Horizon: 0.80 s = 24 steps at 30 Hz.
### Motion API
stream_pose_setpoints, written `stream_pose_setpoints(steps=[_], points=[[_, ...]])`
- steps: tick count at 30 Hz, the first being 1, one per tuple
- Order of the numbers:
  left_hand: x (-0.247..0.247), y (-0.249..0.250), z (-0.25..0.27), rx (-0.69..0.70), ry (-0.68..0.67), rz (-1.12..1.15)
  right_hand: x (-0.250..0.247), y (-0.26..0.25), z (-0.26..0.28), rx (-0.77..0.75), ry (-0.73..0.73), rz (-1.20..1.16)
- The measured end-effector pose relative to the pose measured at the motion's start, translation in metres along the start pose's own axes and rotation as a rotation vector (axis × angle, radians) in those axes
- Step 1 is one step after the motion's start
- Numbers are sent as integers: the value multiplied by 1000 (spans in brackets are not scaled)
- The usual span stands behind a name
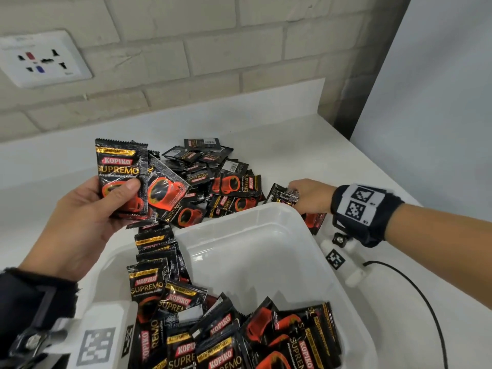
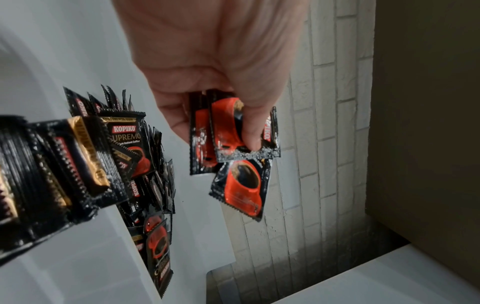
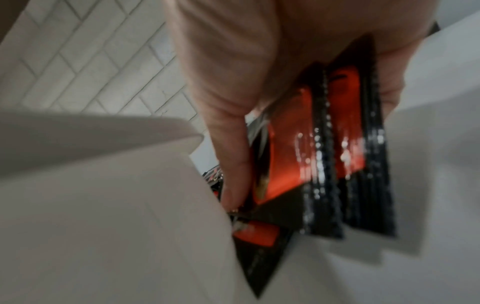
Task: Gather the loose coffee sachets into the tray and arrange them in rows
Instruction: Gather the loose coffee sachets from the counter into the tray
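My left hand [image 1: 106,206] is raised over the tray's far left corner and grips a few black-and-red coffee sachets [image 1: 125,177], thumb across the front one; the left wrist view shows that bunch of sachets [image 2: 233,144] fanned below the left hand [image 2: 215,102]. My right hand [image 1: 306,198] rests on the counter at the tray's far right corner, its fingers curled round sachets [image 1: 283,195]; the right wrist view shows those sachets [image 3: 324,154] blurred under the right hand [image 3: 233,144]. A loose pile of sachets [image 1: 213,177] lies behind the white tray [image 1: 266,235]. More sachets [image 1: 226,328] lie in the tray's left and near side.
The white counter [image 1: 306,150] ends at a brick wall with a socket plate [image 1: 42,58] at upper left. A white panel [image 1: 439,89] stands on the right. A black cable [image 1: 426,294] runs beside the tray.
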<state>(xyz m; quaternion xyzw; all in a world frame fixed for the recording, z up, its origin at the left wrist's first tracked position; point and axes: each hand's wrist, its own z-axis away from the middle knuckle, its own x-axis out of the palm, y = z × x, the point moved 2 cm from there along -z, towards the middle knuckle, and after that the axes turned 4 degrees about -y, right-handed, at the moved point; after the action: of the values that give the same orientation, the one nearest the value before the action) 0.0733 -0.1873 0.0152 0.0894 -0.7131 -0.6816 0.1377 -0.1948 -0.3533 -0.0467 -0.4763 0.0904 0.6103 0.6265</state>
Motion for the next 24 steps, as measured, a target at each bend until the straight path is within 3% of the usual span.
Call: stream_pose_setpoints(steps=[3,8,10,12,15,20,24], points=[[4,1,3,-11,-12,6,-5,5,0,12,21,-131],[6,7,7,-33,-86,-50,-42,7,18,-68,367,-346],[6,12,10,-12,-113,-149,-51,-2,34,-140,421,-349],[6,17,19,31,-127,-250,-51,-14,56,-207,364,-367],[4,24,44,120,-192,-431,-37,-35,101,-360,157,-308],[-21,5,92,76,-336,-646,18,-57,160,-578,-192,82],[-19,-8,123,199,-475,-934,60,-61,173,-682,-241,350]])
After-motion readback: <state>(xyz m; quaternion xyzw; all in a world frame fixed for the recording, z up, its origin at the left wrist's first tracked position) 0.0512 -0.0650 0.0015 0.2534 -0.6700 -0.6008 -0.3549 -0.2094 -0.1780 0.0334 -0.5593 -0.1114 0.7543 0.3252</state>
